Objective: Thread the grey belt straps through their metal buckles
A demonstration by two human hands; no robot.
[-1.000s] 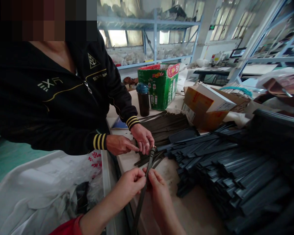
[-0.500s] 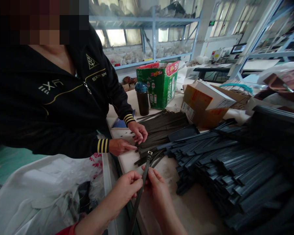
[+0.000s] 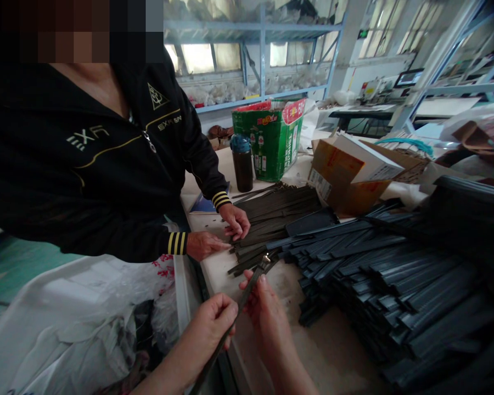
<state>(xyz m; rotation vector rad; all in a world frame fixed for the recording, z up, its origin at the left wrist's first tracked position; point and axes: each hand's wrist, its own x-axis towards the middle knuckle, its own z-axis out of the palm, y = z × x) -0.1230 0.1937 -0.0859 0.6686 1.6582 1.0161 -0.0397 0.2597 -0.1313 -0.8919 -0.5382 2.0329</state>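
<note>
A dark strap with a small metal buckle [image 3: 251,282] runs slantwise between my hands, its buckle end pointing away from me. My left hand [image 3: 214,323] is closed around the strap's middle. Nearer the buckle, my right hand [image 3: 267,312] pinches the strap between thumb and fingers. The strap's lower end drops out of view at the bottom edge. Just beyond the buckle lie flat dark strips [image 3: 271,219] in a row on the white table [image 3: 214,269]. A co-worker's hands [image 3: 208,245] touch the near ends of those strips.
A large heap of black strips [image 3: 379,285] covers the table's right side. Behind stand a dark bottle [image 3: 242,164], a green carton [image 3: 267,142] and an open cardboard box [image 3: 340,175]. A co-worker in a black jacket [image 3: 123,175] stands at left, above a white bin [image 3: 20,323] holding plastic and cloth.
The strap has tilted further, its buckle end swinging to the right and its lower end to the left. My right hand's fingers have opened out somewhat along it. The co-worker's hands stay in place.
</note>
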